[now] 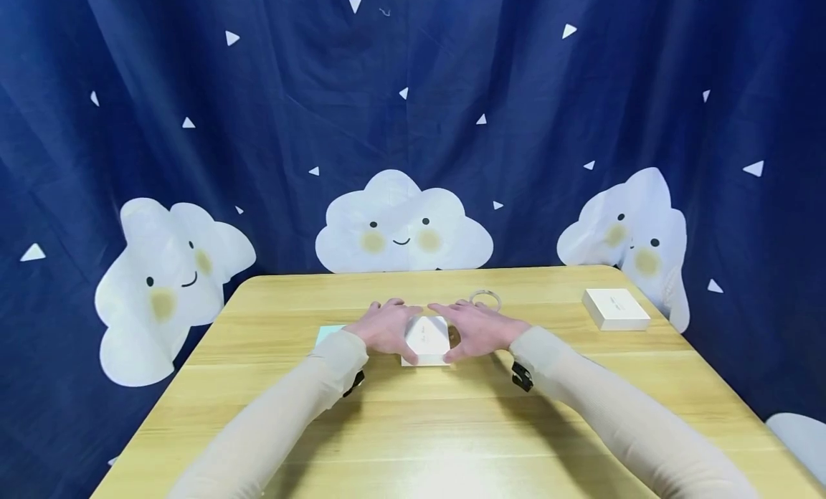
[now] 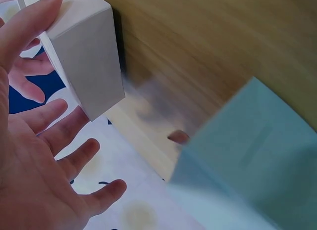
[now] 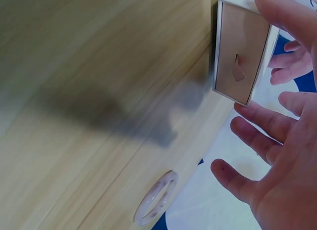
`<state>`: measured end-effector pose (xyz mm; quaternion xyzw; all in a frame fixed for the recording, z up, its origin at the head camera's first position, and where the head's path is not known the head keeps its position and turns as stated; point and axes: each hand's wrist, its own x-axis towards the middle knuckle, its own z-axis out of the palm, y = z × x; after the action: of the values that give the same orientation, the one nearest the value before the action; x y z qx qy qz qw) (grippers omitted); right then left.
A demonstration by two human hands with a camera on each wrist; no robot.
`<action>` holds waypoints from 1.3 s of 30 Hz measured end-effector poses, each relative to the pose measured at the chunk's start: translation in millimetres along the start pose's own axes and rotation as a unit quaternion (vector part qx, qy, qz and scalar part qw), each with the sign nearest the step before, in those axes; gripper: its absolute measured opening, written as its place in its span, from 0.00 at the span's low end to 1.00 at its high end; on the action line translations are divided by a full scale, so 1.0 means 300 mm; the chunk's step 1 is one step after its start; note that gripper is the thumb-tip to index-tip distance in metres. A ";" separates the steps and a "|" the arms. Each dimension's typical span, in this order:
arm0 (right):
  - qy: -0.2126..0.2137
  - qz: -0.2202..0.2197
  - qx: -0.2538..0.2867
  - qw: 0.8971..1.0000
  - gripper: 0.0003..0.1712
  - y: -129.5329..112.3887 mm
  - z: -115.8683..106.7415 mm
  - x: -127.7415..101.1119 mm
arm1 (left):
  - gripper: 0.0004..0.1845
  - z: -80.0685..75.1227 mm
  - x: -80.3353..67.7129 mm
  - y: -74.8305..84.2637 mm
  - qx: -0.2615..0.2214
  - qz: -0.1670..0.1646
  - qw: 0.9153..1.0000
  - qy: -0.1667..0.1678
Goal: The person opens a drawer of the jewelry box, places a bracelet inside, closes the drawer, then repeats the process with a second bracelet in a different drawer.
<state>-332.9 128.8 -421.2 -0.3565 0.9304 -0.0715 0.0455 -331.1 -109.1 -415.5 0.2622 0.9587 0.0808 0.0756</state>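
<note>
A small white box (image 1: pixel 427 335) lies on the table between both hands. My left hand (image 1: pixel 390 328) holds its left part, thumb on the near side and a finger at the far edge. Likewise, my right hand (image 1: pixel 480 328) pinches the right part between thumb and fingers. The right wrist view shows a pinkish drawer front (image 3: pixel 242 47) on the box's right end, with a small pull tab (image 3: pixel 238 70). The left end (image 2: pixel 91 59) is plain white. The other fingers of both hands are spread and touch nothing.
A light teal box (image 2: pixel 252 146) stands left of the left hand, mostly hidden in the head view. Beyond the right hand lies a pale bangle (image 3: pixel 147 199). Another white box (image 1: pixel 616 309) sits near the wooden table's right edge. A blue cloud-patterned curtain (image 1: pixel 400 140) hangs behind.
</note>
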 end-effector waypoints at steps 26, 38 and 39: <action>-0.011 -0.023 0.003 1.000 0.60 -0.099 0.013 0.088 | 0.56 -0.029 -0.112 -0.075 -0.003 -0.033 0.999 -0.006; -0.007 -0.031 -0.001 0.999 0.60 -0.129 0.020 0.107 | 0.56 -0.033 -0.136 -0.097 -0.026 -0.042 0.999 -0.009; -0.007 -0.031 0.000 0.999 0.60 -0.132 0.019 0.107 | 0.56 -0.031 -0.136 -0.098 -0.025 -0.043 0.999 -0.009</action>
<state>-330.1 77.7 -421.3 -0.3855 0.9186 -0.0705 0.0503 -312.4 -156.2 -408.0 0.2196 0.9660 0.0993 0.0937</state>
